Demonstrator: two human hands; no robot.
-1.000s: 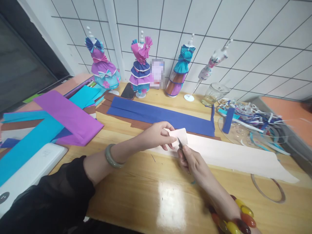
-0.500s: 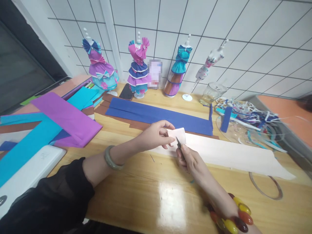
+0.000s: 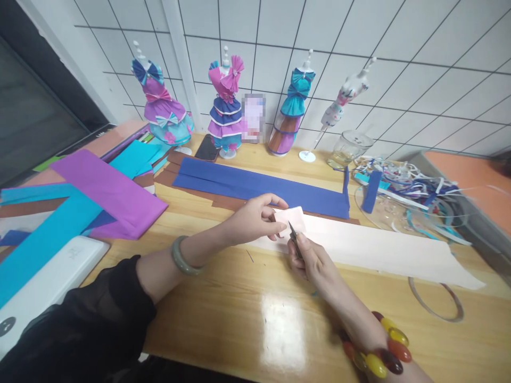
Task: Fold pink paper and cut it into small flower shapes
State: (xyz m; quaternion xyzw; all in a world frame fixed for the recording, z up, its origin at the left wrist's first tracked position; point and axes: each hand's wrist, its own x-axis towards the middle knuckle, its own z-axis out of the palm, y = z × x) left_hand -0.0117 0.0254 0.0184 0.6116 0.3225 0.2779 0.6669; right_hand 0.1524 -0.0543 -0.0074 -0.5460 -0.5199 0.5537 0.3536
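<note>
Between the thumb and fingers of my left hand (image 3: 259, 218) is a small folded piece of pale pink fabric (image 3: 294, 217). My right hand (image 3: 313, 260) is closed around small dark scissors (image 3: 294, 238), thread snips by their look. Their pointed blades lie against the near face of the pink piece, close to my left thumb; whether the blades are apart I cannot tell. Under and behind both hands a long pale pink strip (image 3: 383, 247) stretches to the right. Beyond it lies a folded dark blue strip (image 3: 259, 183) on brown fabric.
Several small dress forms (image 3: 299, 101) stand along the tiled wall, near a glass cup (image 3: 349, 149). Thin scraps (image 3: 415, 186) pile up at right beside a blue piece. Purple fabric (image 3: 107, 191), turquoise strips and a white device (image 3: 59, 287) lie at left. A ring (image 3: 455, 308) rests front right.
The view has shifted very slightly. Both hands keep nearly the same pose, with the scissors still at the pink piece, which looks turned a little.
</note>
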